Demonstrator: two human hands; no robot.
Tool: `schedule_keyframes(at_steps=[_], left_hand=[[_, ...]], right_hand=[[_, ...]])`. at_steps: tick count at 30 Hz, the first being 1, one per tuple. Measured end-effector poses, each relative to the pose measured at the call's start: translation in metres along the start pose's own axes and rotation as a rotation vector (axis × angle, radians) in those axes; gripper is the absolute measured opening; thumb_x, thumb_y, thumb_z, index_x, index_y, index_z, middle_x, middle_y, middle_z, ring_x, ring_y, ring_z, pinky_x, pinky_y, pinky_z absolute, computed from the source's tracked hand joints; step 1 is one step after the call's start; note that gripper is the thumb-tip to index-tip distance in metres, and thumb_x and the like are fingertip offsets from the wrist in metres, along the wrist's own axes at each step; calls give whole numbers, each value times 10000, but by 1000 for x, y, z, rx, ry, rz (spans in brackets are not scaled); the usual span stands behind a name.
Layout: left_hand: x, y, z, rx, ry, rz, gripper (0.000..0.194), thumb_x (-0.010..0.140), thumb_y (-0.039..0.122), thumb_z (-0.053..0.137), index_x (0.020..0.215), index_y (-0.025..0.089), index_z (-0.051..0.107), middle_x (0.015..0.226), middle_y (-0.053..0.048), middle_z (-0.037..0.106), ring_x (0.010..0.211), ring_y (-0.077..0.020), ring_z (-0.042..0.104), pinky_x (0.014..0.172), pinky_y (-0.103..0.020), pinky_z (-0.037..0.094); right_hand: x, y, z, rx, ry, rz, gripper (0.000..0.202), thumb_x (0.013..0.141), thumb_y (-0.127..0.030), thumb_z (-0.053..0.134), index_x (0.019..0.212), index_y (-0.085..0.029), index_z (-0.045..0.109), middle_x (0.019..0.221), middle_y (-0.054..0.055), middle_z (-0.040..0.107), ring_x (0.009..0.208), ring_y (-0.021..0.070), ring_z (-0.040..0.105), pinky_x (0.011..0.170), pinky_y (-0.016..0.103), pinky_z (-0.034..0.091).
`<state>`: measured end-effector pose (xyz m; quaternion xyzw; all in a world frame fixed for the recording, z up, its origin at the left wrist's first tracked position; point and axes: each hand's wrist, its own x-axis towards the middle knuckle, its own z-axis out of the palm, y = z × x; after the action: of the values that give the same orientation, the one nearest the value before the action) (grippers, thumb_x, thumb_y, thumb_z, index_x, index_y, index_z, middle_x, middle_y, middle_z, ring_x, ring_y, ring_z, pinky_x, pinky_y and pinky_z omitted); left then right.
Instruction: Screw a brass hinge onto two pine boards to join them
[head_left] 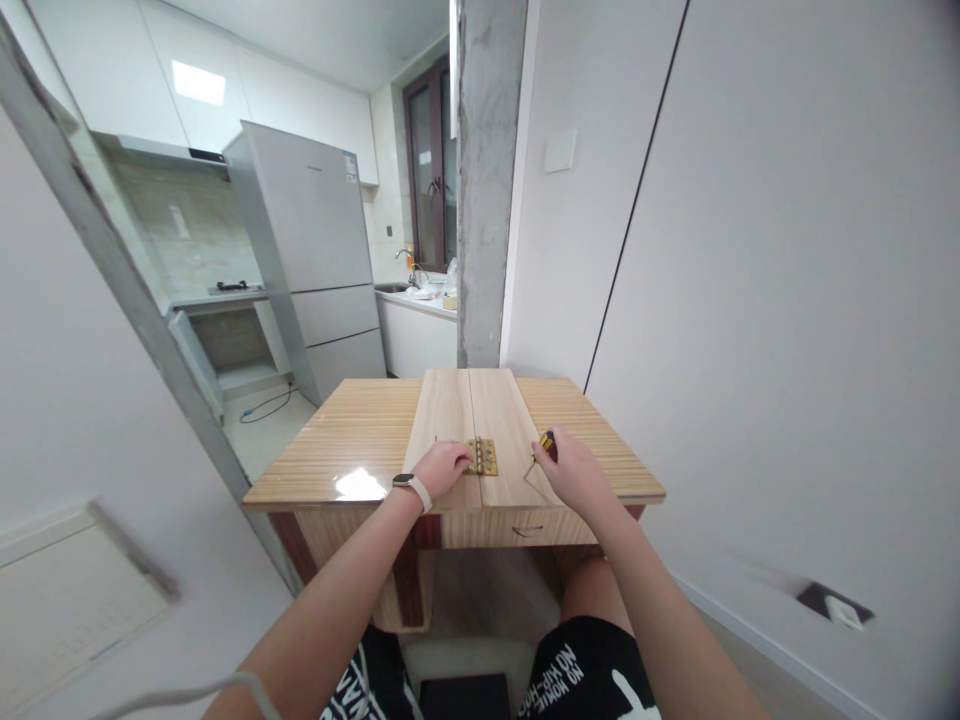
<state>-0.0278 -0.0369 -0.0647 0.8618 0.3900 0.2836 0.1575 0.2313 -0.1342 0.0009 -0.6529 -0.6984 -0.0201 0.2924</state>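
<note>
A brass hinge (pixel 489 457) lies across the seam between two pale wooden boards (pixel 446 405), which rest side by side on the table. My left hand (pixel 442 466), with a watch on its wrist, is over the hinge's left leaf. Its fingers are pinched together, and whatever they hold is too small to make out. In my right hand (pixel 574 470) is a screwdriver (pixel 547 440) with a yellow and black handle. Its thin shaft slants down and left toward the right board, apart from the hinge.
The striped wooden table (pixel 367 420) has a drawer front (pixel 491 527) facing me. A white wall (pixel 750 300) stands close on the right. Beyond the table are a grey pillar (pixel 486 200), a fridge (pixel 315 220) and a kitchen sink (pixel 391 288).
</note>
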Motion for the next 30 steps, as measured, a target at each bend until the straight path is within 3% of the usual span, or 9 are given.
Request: schedule_keyframes(at_steps=[6,11,19,26,30], left_hand=[[-5,-2,9,-39,71,-50,176,933,179,621,955,215,792,995,-51,784,946,-208,704,903,-315,516],[-13,-4,20,-87,147,-114,139,898,166,679,983,200,782,988,-62,780,918,-204,702,877,-312,527],[-18,-3,28,-101,217,-171,142,877,89,649,917,191,740,911,-33,748,836,-168,672,798,-288,513],[-20,0,32,-95,248,-172,230,888,87,637,1079,200,700,938,-31,738,802,-151,663,787,-275,510],[-23,1,33,-53,245,-176,214,894,104,646,1079,202,690,956,-34,730,852,-155,663,827,-279,508]], right_hand=[[0,-1,-1,8,-12,-29,189,1006,-365,485,877,-228,505,786,42,633,741,204,575,665,298,336],[3,-3,-6,48,-21,-119,156,982,-344,517,890,-219,533,923,69,654,843,204,584,750,300,392],[22,-30,-19,246,-31,-145,118,962,-331,553,974,-216,576,835,35,665,776,193,609,713,298,421],[38,-54,-12,376,-60,-205,105,956,-323,578,992,-225,572,829,20,681,760,178,633,711,289,448],[45,-61,-1,369,-89,-251,97,947,-310,595,989,-224,576,839,18,680,774,173,635,710,280,451]])
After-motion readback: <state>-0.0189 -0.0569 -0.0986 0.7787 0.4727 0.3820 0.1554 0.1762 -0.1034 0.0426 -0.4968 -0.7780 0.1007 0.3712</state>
